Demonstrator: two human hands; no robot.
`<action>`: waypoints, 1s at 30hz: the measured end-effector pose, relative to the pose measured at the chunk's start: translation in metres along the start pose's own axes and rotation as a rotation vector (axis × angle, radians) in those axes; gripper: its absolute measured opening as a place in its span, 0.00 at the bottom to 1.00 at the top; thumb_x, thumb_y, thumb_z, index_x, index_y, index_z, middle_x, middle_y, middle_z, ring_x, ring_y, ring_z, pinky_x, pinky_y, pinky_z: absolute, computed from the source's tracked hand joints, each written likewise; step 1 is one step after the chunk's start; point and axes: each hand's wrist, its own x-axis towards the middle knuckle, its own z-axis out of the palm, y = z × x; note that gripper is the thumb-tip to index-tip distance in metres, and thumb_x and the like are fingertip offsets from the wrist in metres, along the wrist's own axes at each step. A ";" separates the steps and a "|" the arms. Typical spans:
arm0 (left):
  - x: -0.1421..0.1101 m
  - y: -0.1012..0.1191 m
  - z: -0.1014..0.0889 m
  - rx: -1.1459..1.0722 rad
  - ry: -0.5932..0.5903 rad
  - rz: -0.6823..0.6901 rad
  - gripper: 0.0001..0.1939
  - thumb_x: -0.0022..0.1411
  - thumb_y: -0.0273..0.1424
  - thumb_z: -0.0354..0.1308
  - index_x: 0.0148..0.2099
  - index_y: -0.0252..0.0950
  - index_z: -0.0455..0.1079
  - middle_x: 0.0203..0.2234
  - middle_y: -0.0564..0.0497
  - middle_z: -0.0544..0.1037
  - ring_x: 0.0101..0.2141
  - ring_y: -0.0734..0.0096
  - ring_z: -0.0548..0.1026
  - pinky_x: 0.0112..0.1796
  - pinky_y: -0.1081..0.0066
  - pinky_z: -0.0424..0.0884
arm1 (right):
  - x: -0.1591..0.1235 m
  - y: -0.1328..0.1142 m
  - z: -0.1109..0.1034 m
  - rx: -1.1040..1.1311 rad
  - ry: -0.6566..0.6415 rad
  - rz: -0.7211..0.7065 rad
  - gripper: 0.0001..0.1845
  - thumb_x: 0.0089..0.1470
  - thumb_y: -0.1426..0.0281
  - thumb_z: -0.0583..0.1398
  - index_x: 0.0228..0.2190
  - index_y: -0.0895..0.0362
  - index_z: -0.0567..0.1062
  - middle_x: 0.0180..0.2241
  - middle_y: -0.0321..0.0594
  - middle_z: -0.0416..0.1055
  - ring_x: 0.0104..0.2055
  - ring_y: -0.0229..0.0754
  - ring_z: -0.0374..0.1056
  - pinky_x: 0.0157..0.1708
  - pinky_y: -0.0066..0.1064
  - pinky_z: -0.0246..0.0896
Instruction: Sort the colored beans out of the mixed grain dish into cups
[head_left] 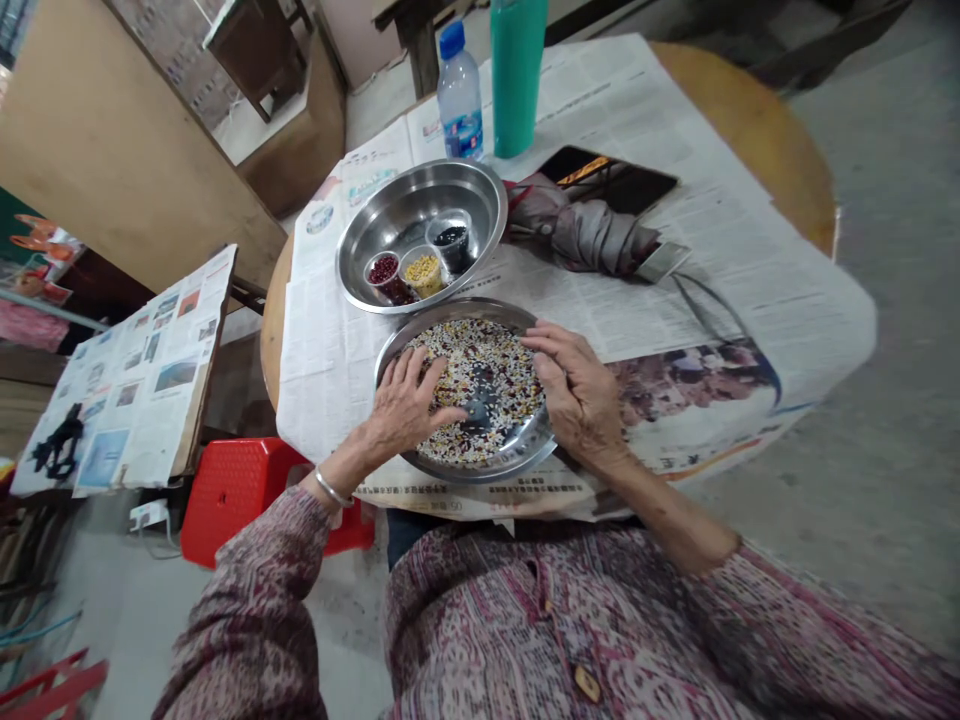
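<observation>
A round steel tray [517, 455] of mixed beans and grains [480, 375] lies on the newspaper in front of me. My left hand [405, 405] rests on the tray's left side, fingers spread flat over the grains. On the right rim sits my right hand [574, 385], its fingers stretched onto the beans. Behind it stands a steel bowl [409, 205] holding three small cups: red beans [383, 269], yellow beans [424, 268] and black beans [451, 237].
Newspaper [750, 290] covers the round wooden table [757, 120]. A folded umbrella [585, 235], a dark phone [615, 180], a water bottle [459, 95] and a green flask [517, 75] stand behind. A red stool [240, 490] and a paper-covered board [135, 370] are at left.
</observation>
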 end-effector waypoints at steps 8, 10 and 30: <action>-0.001 0.012 0.017 -0.005 -0.140 0.272 0.55 0.61 0.64 0.53 0.77 0.38 0.40 0.75 0.36 0.43 0.73 0.37 0.40 0.67 0.38 0.47 | -0.001 0.003 0.002 -0.002 -0.012 -0.011 0.14 0.67 0.65 0.54 0.45 0.51 0.78 0.51 0.45 0.76 0.58 0.49 0.70 0.61 0.53 0.65; 0.010 0.026 0.020 0.012 -0.084 0.290 0.51 0.64 0.62 0.52 0.76 0.38 0.43 0.75 0.37 0.45 0.73 0.40 0.40 0.68 0.38 0.46 | -0.001 0.004 0.002 -0.002 -0.011 -0.015 0.14 0.67 0.65 0.53 0.45 0.51 0.79 0.51 0.45 0.76 0.59 0.49 0.70 0.61 0.53 0.65; 0.072 0.059 0.009 -0.207 0.155 -0.089 0.29 0.64 0.47 0.63 0.59 0.35 0.66 0.54 0.41 0.71 0.54 0.49 0.70 0.54 0.53 0.70 | -0.001 -0.001 0.002 0.004 0.020 0.030 0.18 0.69 0.60 0.50 0.43 0.50 0.79 0.50 0.45 0.77 0.57 0.49 0.71 0.62 0.54 0.64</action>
